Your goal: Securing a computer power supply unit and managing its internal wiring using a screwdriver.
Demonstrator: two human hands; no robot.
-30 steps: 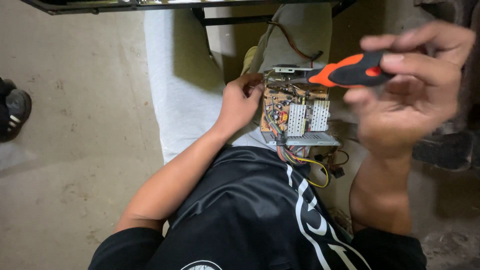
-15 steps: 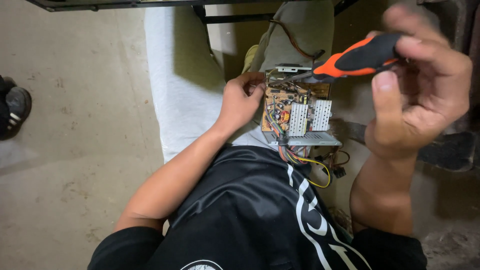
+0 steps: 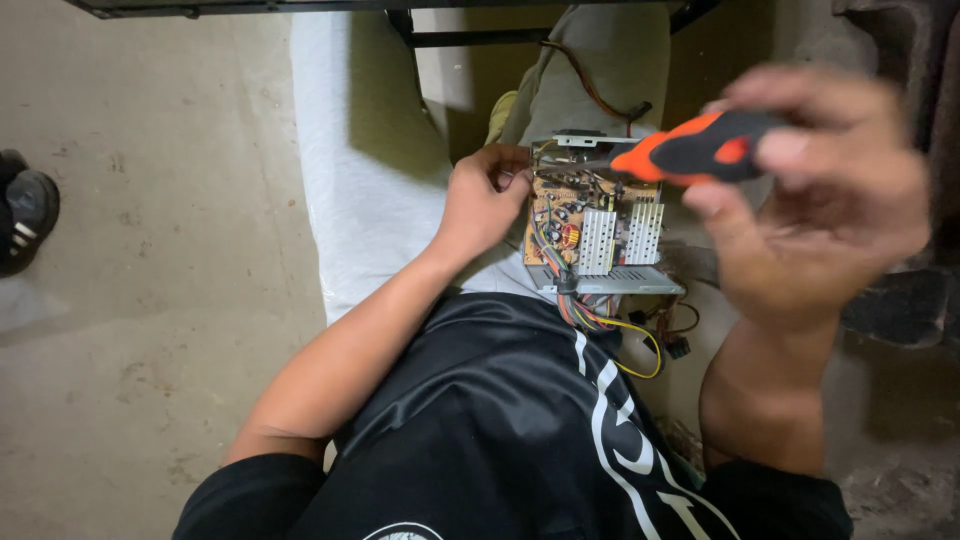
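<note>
Two bare hands work over an opened electronics unit [image 3: 595, 235] resting on the person's lap, its circuit board and two finned heat sinks [image 3: 620, 238] exposed. Left hand [image 3: 480, 200] has its grip closed on the unit's near-left edge, fingers curled against the board. Right hand [image 3: 820, 200], raised and blurred, is closed around an orange-and-black screwdriver [image 3: 690, 150], whose shaft reaches from that grip toward the unit's top. Coloured wires [image 3: 620, 325] trail below. A dark shoe [image 3: 25, 220] sits far left on the concrete floor [image 3: 150, 300].

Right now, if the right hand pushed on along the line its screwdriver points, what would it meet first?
Probably the circuit board: the right hand aims the screwdriver leftward at its top edge, just before the left hand. Depth is unclear.
</note>
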